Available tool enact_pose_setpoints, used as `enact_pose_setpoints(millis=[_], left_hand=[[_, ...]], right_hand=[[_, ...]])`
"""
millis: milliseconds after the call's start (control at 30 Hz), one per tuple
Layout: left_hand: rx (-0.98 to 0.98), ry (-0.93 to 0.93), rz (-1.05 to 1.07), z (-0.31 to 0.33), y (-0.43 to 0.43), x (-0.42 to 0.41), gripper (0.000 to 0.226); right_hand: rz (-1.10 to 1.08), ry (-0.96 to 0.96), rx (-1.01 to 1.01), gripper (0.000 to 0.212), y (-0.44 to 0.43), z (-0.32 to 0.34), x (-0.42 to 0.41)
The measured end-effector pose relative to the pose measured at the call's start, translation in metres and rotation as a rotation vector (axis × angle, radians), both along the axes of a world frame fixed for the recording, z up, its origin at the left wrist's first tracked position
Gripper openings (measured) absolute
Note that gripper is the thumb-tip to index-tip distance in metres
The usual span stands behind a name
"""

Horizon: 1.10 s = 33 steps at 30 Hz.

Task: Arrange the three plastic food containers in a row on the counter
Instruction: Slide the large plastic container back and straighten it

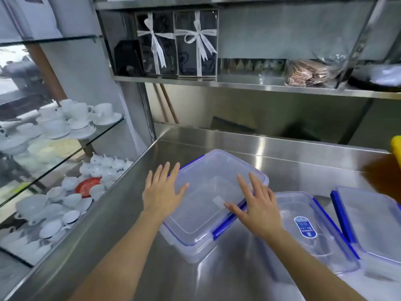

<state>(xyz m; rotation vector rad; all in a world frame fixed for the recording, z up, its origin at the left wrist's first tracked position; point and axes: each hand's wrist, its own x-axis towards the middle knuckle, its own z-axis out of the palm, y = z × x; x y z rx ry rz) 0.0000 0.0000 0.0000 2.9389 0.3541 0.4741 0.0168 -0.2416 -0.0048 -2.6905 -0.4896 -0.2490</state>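
1. Between the two hands, on the steel counter [282,166], sits the biggest of the three containers, a clear lidded box [213,203] with blue clips, turned at an angle.
2. Left hand [161,192] is spread flat, fingers wide, over that box's left edge; it grips nothing.
3. Right hand [257,205] is spread the same way over the box's right edge and clip, also holding nothing. Whether the palms press on the lid or hover just above it, I cannot tell.
4. Just to the right of the right hand lies the second box [308,231], the one with a blue label, and beyond it the third box [373,222], close beside the second.
5. All three already stand side by side, so the row looks mostly made. What seems left is squaring the big box with its neighbours.
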Motion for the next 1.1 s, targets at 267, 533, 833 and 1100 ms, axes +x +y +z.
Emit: enact_pose_setpoints(millis=[267, 533, 833, 1100], left_hand=[[-0.109, 0.189, 0.058, -0.011, 0.010, 0.008, 0.061], [-0.120, 0.161, 0.065, -0.010, 0.009, 0.005, 0.060], [-0.325, 0.313, 0.269, 0.002, 0.005, 0.002, 0.071], [-0.287, 0.503, 0.214, 0.013, 0.006, -0.014, 0.077]], right_hand=[[-0.043, 0.131, 0.067, 0.120, 0.003, -0.014, -0.001], [-0.039, 0.216, 0.080, 0.085, 0.006, -0.008, -0.006], [-0.318, 0.450, 0.359, 0.074, 0.033, -0.005, -0.012], [-0.204, 0.648, 0.649, 0.055, 0.024, 0.016, 0.036]])
